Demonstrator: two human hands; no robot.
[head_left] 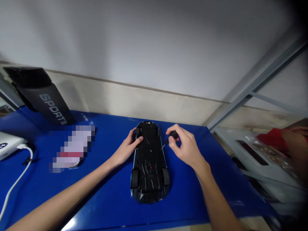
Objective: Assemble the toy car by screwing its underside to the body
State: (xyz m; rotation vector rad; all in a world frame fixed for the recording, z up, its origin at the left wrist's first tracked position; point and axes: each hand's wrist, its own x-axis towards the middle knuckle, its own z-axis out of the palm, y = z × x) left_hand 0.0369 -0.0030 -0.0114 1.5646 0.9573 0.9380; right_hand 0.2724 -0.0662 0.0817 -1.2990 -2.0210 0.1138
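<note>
A toy car (149, 157) lies upside down on the blue table (108, 199), its black underside and wheels facing up. My left hand (128, 146) grips the car's far left side, the thumb resting on the underside near a wheel. In my right hand (185, 144), just right of the car, a small screwdriver (173, 134) with a black handle is held between thumb and fingers. Its thin shaft slants down to the left, the tip at the car's right edge; whether it touches is unclear.
A dark bottle (45, 96) marked SPORT stands at the back left. Nearer are a pixelated flat object (73, 147) and a white device (11, 144) with a white cable (18, 179). A wall (144, 99) borders the table behind. At right, part of another person in red (273, 139) shows.
</note>
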